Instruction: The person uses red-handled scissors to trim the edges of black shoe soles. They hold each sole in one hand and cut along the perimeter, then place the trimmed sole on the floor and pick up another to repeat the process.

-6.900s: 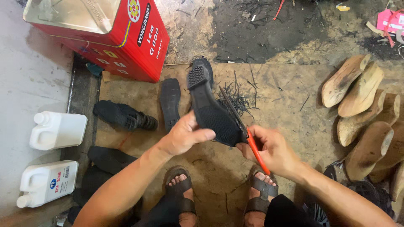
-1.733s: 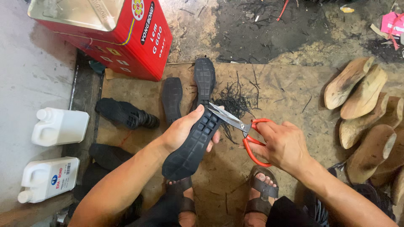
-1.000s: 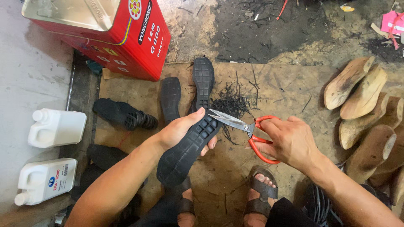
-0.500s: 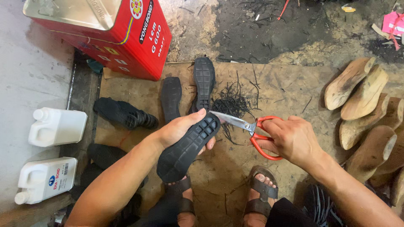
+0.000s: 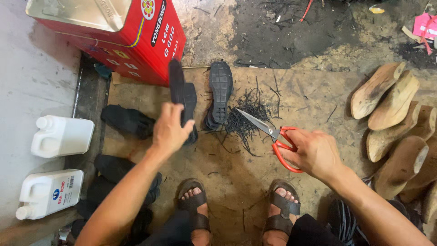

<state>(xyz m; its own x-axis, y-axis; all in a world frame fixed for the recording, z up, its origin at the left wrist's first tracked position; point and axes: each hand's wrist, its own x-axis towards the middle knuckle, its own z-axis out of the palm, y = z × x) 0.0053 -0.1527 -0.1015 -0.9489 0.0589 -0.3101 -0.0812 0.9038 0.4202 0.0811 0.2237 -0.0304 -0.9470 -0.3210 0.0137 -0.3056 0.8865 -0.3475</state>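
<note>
Your left hand (image 5: 169,130) is gripping a black rubber sole (image 5: 176,84) at its near end, the sole standing up and pointing away from you, over another black sole (image 5: 190,107) that lies flat on the brown mat (image 5: 300,95). Your right hand (image 5: 314,152) has its fingers through the red handles of the scissors (image 5: 273,135), whose blades are parted and point far-left toward a heap of thin black rubber trimmings (image 5: 246,118). Just left of that heap a treaded black sole (image 5: 221,89) lies tread-up.

Far left stands a big red rectangular tin (image 5: 136,41) with a silvery metal top; a round yellow-and-white emblem and white lettering run down its red side, and a yellow stripe crosses the face nearest you. On the grey floor at the left lie two white plastic jugs: the farther jug (image 5: 63,135) is plain, the nearer jug (image 5: 50,192) carries a white label with a blue round mark and a barcode. More black soles (image 5: 128,120) sit between the jugs and your arm.

To the right, a cluster of wooden shoe lasts (image 5: 393,118) lies by the mat's edge. A pink scrap of packaging (image 5: 425,25) lies in the far right corner. Your sandalled feet (image 5: 193,205) rest on the mat's near part.
</note>
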